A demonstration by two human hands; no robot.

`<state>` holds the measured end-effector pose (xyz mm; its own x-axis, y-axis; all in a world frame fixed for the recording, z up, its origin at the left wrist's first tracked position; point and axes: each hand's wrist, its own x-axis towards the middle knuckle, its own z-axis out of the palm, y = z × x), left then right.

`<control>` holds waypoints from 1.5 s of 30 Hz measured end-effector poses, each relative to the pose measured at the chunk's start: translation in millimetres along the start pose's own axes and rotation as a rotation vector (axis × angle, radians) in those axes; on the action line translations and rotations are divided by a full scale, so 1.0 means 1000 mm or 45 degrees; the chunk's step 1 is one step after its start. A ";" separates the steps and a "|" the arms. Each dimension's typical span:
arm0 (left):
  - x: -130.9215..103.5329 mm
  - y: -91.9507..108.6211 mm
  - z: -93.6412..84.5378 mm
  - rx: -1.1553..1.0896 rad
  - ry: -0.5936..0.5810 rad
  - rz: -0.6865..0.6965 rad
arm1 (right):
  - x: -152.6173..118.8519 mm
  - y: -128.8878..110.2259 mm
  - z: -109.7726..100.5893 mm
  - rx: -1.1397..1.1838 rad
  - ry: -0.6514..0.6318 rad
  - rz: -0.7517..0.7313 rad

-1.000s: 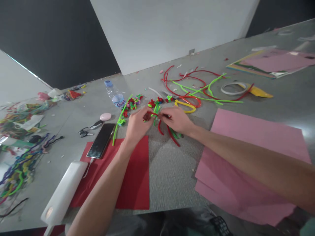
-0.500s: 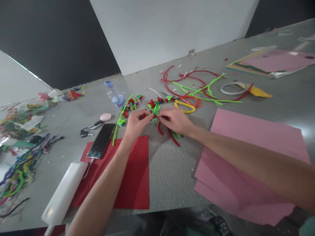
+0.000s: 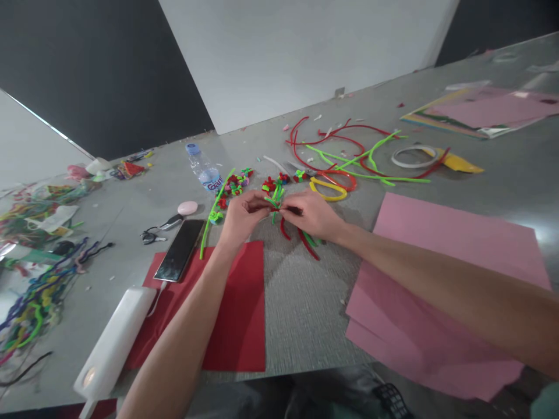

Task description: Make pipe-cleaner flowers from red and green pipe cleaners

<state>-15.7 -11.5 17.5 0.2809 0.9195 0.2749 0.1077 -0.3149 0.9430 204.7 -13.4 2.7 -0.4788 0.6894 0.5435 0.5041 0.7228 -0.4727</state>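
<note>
My left hand (image 3: 244,214) and my right hand (image 3: 311,214) meet over the middle of the table, fingertips pinched. Between them is a small bundle of green and red pipe cleaners (image 3: 275,202), gripped from both sides; my fingers partly hide it. Loose red pipe cleaner pieces (image 3: 308,244) and green ones lie under and beside my right hand. Just beyond my hands sit several small twisted pipe cleaner clusters (image 3: 236,185) in red, green and blue. A long green pipe cleaner (image 3: 213,215) lies to the left of my left hand.
Yellow-handled scissors (image 3: 328,190) lie behind my right hand, near long red and green pipe cleaners (image 3: 362,157) and a tape roll (image 3: 414,157). Left are a water bottle (image 3: 205,170), phone (image 3: 180,250), white power bank (image 3: 116,340) and red sheet (image 3: 240,314). Pink sheets (image 3: 454,244) lie right.
My left fingertips have shifted slightly back from the bundle's centre, and more of its green strands shows between my hands. Everything else on the table stays where it was.
</note>
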 end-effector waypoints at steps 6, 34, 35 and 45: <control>-0.001 0.003 0.004 0.080 0.003 0.018 | 0.000 0.001 0.001 -0.005 -0.014 0.009; 0.002 -0.002 0.004 0.043 0.039 0.088 | 0.004 0.009 -0.005 0.582 -0.133 0.254; 0.002 -0.002 0.003 0.059 0.037 0.091 | 0.004 0.009 -0.005 0.596 -0.137 0.259; 0.001 -0.003 0.006 0.109 -0.009 0.131 | 0.004 0.014 -0.002 0.573 -0.113 0.233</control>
<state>-9.9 -10.9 14.3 0.3012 0.8797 0.3680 0.1590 -0.4269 0.8902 211.1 -0.3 -0.3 -0.4806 0.7942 0.3718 0.2346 0.5250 -0.8181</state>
